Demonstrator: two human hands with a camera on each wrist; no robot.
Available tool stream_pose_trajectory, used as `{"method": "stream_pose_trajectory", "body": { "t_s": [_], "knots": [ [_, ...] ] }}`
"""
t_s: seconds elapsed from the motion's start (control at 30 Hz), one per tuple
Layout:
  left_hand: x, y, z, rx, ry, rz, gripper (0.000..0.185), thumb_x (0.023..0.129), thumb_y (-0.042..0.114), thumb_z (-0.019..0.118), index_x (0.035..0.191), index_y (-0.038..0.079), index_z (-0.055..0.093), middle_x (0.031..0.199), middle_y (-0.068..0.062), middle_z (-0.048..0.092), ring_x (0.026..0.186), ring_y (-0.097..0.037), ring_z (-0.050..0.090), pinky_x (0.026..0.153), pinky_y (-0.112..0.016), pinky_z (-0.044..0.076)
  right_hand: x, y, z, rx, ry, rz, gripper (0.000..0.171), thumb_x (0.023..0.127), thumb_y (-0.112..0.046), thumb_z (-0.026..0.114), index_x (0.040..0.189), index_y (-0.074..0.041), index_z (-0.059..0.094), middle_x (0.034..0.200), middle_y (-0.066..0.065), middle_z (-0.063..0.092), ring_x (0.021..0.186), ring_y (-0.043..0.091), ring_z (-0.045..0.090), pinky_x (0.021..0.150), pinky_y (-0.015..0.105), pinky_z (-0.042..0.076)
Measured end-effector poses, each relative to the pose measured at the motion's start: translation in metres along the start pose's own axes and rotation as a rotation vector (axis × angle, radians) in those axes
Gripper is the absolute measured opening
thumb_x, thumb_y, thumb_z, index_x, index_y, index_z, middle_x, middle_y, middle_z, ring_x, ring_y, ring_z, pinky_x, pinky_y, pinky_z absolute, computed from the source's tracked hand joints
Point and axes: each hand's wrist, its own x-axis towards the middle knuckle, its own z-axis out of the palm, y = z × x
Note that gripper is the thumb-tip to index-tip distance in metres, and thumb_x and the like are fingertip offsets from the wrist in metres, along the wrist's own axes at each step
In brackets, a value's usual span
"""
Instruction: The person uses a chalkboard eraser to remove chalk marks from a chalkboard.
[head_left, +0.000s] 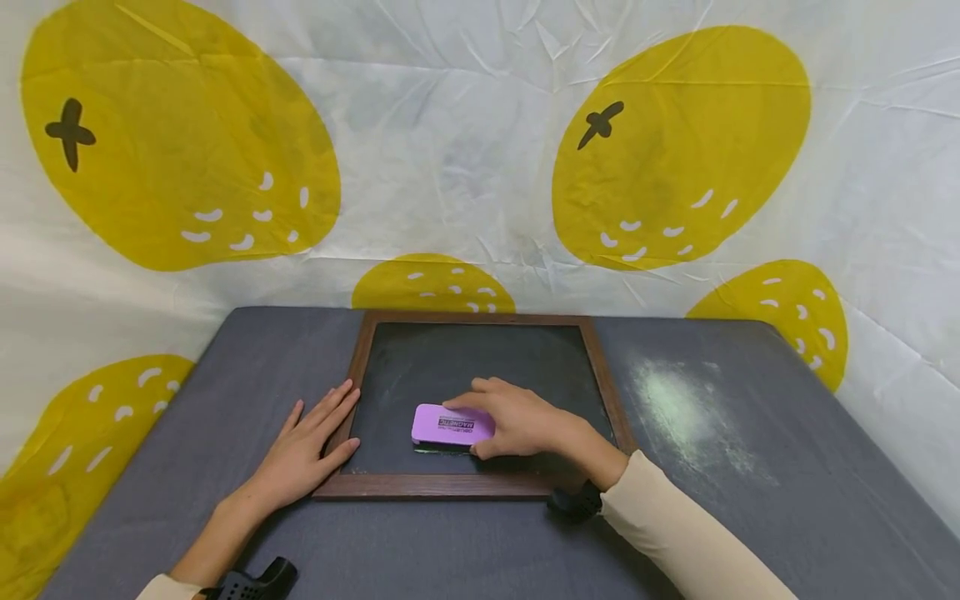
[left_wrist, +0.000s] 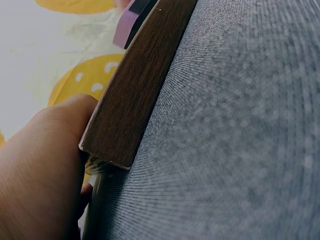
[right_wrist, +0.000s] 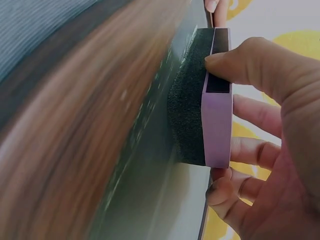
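Observation:
A small chalkboard [head_left: 450, 358] in a brown wooden frame [head_left: 435, 485] lies flat on the grey table [head_left: 225, 517]. My right hand [head_left: 525, 421] grips a purple eraser [head_left: 452, 424] with a dark felt pad [right_wrist: 187, 120], pressing it on the board's lower middle. The thumb and fingers curl round the eraser's purple back [right_wrist: 217, 125]. My left hand [head_left: 307, 446] lies flat with straight fingers on the table and the frame's left edge [left_wrist: 135, 100], thumb on the board's lower left corner.
A smear of white chalk dust [head_left: 682, 408] marks the table right of the board. A white cloth with yellow lemon shapes [head_left: 480, 150] hangs behind and round the table. The table's front and sides are bare grey fabric.

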Motion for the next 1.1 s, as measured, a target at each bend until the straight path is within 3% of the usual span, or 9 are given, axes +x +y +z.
{"method": "stream_pose_trajectory", "body": {
  "t_s": [0.2,0.37,0.53,0.8,1.1],
  "knots": [
    [-0.001,0.001,0.000,-0.006,0.003,0.001,0.066,0.096,0.036,0.057,0.151,0.012,0.031,0.155,-0.010,0.026,0.137,-0.038,0.030,0.108,-0.063,0.010,-0.014,0.013,-0.003,0.010,0.028,0.009,0.058,0.078,-0.029,0.075,0.133,-0.024,0.058,0.091,-0.007,0.043,0.084,0.012,0.044,0.060,0.026,0.037],
    [-0.001,0.001,0.000,0.002,0.004,0.008,0.066,0.096,0.036,0.057,0.151,0.012,0.031,0.155,-0.010,0.026,0.137,-0.038,0.030,0.108,-0.062,0.010,-0.027,0.023,-0.005,0.017,0.038,0.043,0.059,0.078,-0.029,0.075,0.134,-0.023,0.058,0.099,-0.004,0.047,0.090,0.015,0.046,0.072,0.031,0.040],
    [-0.002,0.000,0.000,0.000,0.006,0.008,0.066,0.096,0.036,0.058,0.152,0.012,0.031,0.155,-0.010,0.026,0.137,-0.038,0.029,0.108,-0.062,0.010,-0.041,0.033,-0.009,0.025,0.051,0.095,0.059,0.079,-0.029,0.075,0.135,-0.023,0.057,0.107,0.003,0.050,0.099,0.021,0.049,0.076,0.036,0.042],
    [-0.001,0.000,0.000,0.001,0.005,0.010,0.067,0.096,0.036,0.057,0.152,0.012,0.030,0.155,-0.010,0.026,0.138,-0.037,0.029,0.108,-0.062,0.010,-0.060,0.049,-0.012,-0.004,0.098,0.127,0.058,0.078,-0.030,0.076,0.133,-0.023,0.059,0.086,-0.005,0.041,0.071,0.011,0.043,0.056,0.025,0.033],
    [-0.001,-0.001,0.002,0.011,0.006,0.008,0.067,0.096,0.037,0.057,0.152,0.013,0.030,0.155,-0.010,0.026,0.138,-0.036,0.029,0.108,-0.062,0.010,-0.085,0.059,-0.015,-0.036,0.140,0.211,0.057,0.079,-0.030,0.075,0.132,-0.017,0.060,0.091,-0.006,0.048,0.070,0.009,0.045,0.056,0.025,0.035]
  ]
}}
